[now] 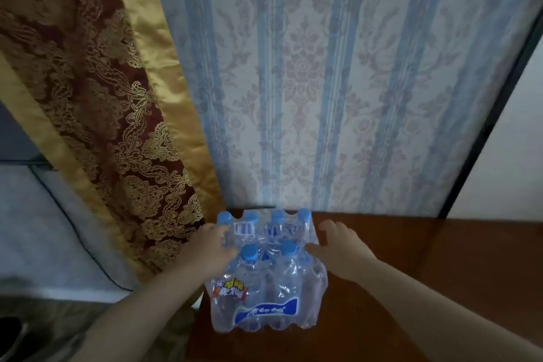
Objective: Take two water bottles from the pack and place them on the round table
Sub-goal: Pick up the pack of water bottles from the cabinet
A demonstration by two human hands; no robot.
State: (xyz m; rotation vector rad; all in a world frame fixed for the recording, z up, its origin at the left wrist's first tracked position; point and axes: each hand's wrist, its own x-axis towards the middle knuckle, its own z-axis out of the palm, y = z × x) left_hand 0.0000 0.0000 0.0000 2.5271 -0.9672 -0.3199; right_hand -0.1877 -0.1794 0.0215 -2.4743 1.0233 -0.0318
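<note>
right, here we go, both hands at the pack.
pack: shrink-wrapped pack of water bottles sits on the dark wooden worktop, near its left edge, close to the striped wall.
bottles: blue caps poke up through the plastic; none looks pulled free yet.
left hand: left hand lies against the pack's left side, its grip curled onto the wrap near the top, pressing rather than pinching one bottle.
right hand: right hand hovers just beside the pack's right side, fingers spread and loose, thumb tip about touching the wrap, holding nothing.
round table: not in view, so the drop-off spot can't be judged.
stage: looks like the opening, steadying the pack before tearing in.
risk one: wrap is tight and slick; a hard tug could drag the whole pack off the near left edge.
risk two: a sudden tear could let neighbouring bottles topple and roll.
risk three: curtain hangs close on the left, an elbow could snag it.
</note>
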